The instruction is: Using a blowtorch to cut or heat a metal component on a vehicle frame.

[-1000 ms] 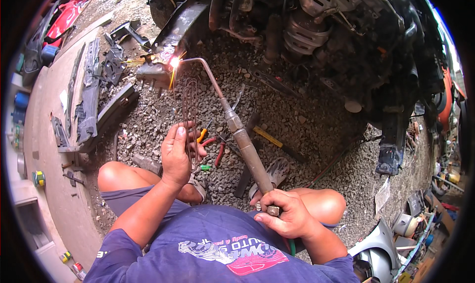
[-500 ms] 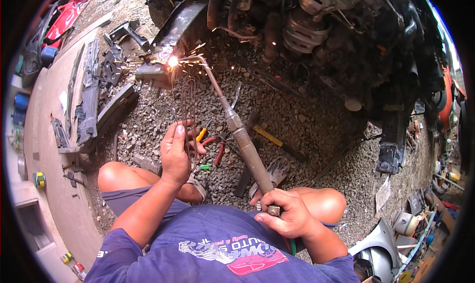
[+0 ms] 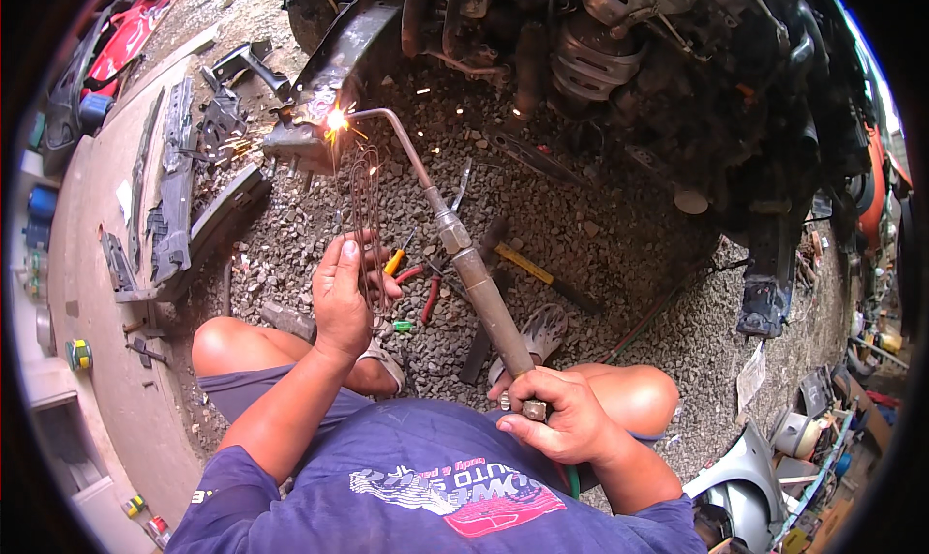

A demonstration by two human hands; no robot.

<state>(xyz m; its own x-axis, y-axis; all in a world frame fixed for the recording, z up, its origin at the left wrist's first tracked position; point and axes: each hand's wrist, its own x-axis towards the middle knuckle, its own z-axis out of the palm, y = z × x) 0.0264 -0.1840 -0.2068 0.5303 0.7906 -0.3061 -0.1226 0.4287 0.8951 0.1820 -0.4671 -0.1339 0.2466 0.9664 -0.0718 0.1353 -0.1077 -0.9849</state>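
My right hand [image 3: 563, 414] is wrapped round the rear end of a gas welding torch [image 3: 492, 307]. The torch slants up and left, and its bent copper-coloured tip ends beside a bright orange glow with sparks. That glow sits at the end of a grey metal frame rail [image 3: 350, 49], over its box-shaped end piece. Between its thumb and fingers, my left hand [image 3: 344, 291] pinches a thin brown welding wire [image 3: 357, 196] folded into several long loops. The wire's upper end stands just below the glow; whether it touches the metal, I cannot tell.
On the gravel lie a yellow-and-black hammer [image 3: 542, 275], red-handled pliers [image 3: 431, 300] and a yellow-handled screwdriver [image 3: 393, 262]. A vehicle's engine underside [image 3: 677, 99] looms at the upper right. Cut metal parts [image 3: 174, 196] lie left, near a tape measure [image 3: 78, 354].
The torch tip has shifted very slightly, and the sparks have a different, tighter spread round the glow. Both hands keep their holds, almost unmoved.
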